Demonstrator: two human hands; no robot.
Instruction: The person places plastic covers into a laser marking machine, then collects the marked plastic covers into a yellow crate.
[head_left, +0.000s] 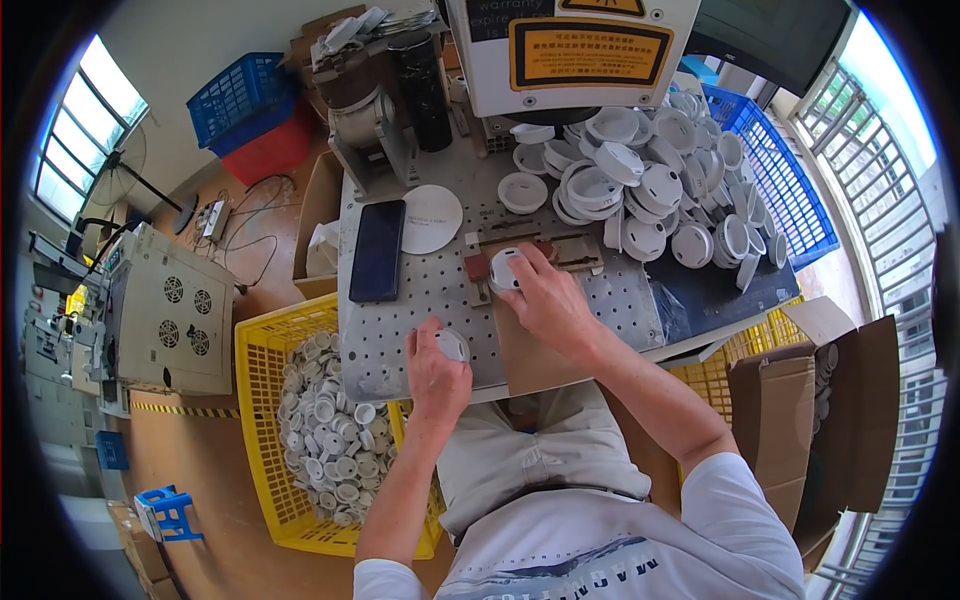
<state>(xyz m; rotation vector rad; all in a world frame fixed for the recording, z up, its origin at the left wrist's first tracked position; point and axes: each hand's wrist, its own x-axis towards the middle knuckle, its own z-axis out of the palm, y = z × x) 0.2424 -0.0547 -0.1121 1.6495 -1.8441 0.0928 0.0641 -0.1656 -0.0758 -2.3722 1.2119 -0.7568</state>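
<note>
My right hand (pixel 552 305) is closed on a white round plastic cap (pixel 506 268) with a dark slot in its top, at the near left end of a small metal jig (pixel 570 250) with reddish-brown blocks. Closer to the table's front edge, my left hand (pixel 437 378) grips another white round cap (pixel 455 346) by its side; the fingers partly cover it. Beneath both hands lies a perforated metal plate (pixel 620 305). A brown cardboard piece (pixel 535 355) lies below my right wrist. To the right of the jig, a big heap of similar white caps (pixel 640 165) is piled up.
A dark phone (pixel 377 250) and a white disc (pixel 432 219) lie left of the jig. Above it hangs a machine head (pixel 480 75) with a warning label. A yellow basket (pixel 250 420) of caps stands lower left; an open carton (pixel 770 430) stands right. A blue crate (pixel 790 190) stands behind the heap.
</note>
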